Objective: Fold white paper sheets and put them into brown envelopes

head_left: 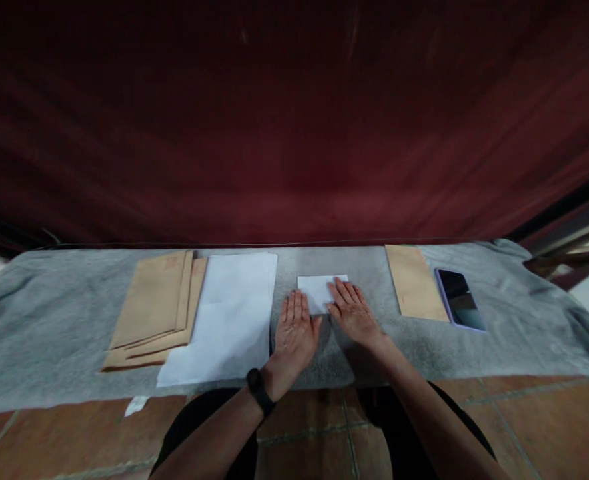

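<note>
A small folded white paper (316, 288) lies on the grey cloth (54, 320) in front of me. My left hand (294, 330) lies flat, fingers together and stretched out, at the paper's near left corner. My right hand (352, 310) rests flat on the paper's right part, fingers extended. Neither hand grips anything. A black band (259, 390) sits on my left wrist.
Left of my hands lie a stack of white sheets (227, 320) and a pile of brown envelopes (157, 307). On the right lie one brown envelope (414, 281) and a phone (459, 299), screen up. A dark red curtain (294, 120) hangs behind. Tiled floor (549, 420) lies below.
</note>
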Demonstrator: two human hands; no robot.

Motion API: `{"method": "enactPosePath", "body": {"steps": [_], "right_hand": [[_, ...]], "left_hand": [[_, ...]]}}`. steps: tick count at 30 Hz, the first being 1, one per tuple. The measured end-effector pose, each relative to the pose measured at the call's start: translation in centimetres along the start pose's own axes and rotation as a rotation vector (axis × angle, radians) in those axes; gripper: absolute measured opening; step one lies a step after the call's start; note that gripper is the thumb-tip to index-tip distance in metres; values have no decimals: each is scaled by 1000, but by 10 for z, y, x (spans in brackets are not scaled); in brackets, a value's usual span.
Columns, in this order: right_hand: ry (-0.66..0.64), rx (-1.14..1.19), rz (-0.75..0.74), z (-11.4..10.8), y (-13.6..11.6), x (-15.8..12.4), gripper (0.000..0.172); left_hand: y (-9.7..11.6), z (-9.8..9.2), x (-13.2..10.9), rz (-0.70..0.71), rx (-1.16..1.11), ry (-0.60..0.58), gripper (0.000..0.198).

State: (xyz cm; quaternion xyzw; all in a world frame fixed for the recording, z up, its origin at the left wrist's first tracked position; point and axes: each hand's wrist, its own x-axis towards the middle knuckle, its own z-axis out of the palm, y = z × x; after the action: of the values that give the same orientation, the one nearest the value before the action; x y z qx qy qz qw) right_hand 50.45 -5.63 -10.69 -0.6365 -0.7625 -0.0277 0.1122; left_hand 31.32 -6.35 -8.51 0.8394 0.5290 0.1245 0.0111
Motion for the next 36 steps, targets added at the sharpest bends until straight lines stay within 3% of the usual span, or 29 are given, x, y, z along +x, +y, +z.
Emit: {"method": "enactPosePath", "body": {"steps": [4, 12, 18, 25, 30, 33, 36], "right_hand": [[-12, 0, 10, -1, 0, 0, 54], [-13, 68, 7, -6, 10, 3, 53], [87, 163, 283, -9, 21, 15, 51], [100, 435, 437, -9, 25, 28, 33], [88, 809, 510, -13, 31, 33, 15], [88, 976, 547, -17, 35, 37, 19], [94, 1059, 543, -24, 37, 40, 30]], "left_hand": [[4, 5, 19, 76, -50, 19, 58], [7, 15, 35, 35, -57, -30, 57], [9, 15, 35, 11, -49, -37, 56], [8, 21, 36, 13, -44, -18, 58], [7, 20, 37, 8, -53, -34, 58], [1, 16, 48, -54, -204, -37, 61], [-9, 11, 65, -218, -518, 21, 69]]}}
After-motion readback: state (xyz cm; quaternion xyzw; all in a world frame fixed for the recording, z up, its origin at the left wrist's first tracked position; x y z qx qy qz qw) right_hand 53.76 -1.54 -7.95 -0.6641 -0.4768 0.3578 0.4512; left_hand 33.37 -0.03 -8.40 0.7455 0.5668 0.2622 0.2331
